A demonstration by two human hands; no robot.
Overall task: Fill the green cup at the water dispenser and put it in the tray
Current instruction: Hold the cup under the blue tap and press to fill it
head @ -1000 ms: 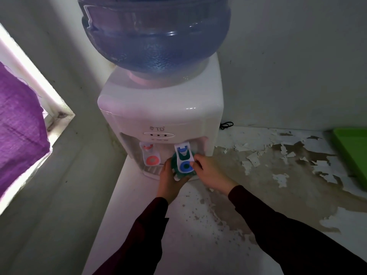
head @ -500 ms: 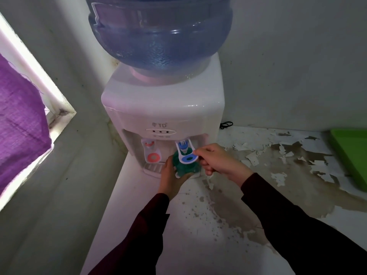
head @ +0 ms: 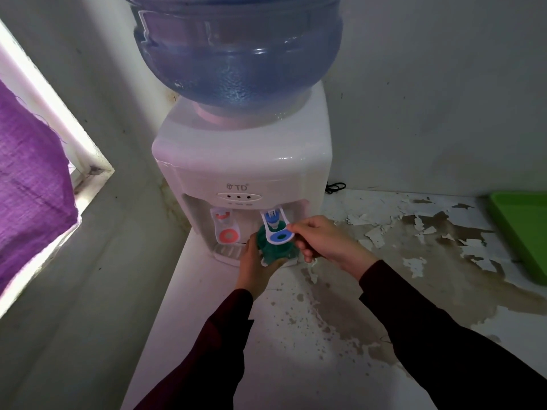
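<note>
The green cup [head: 273, 250] stands under the blue tap of the white water dispenser [head: 242, 161]. My left hand [head: 256, 264] wraps around the cup from the left and below. My right hand [head: 322, 239] pinches the blue tap lever [head: 278, 233], which is tilted up and outward above the cup. The cup's inside is hidden by the lever. The green tray [head: 524, 229] lies at the far right edge of the counter, partly cut off.
A large blue water bottle [head: 236, 48] sits on top of the dispenser. A red tap lever [head: 225, 229] hangs left of the blue one. The counter [head: 384, 291] has peeling, stained paint. A purple cloth [head: 29, 179] hangs at a window on the left. A black cord [head: 336, 187] lies behind the dispenser.
My right hand has lifted the blue tap lever upward and outward. The cup and my left hand have stayed under the tap. The view shifted down slightly.
</note>
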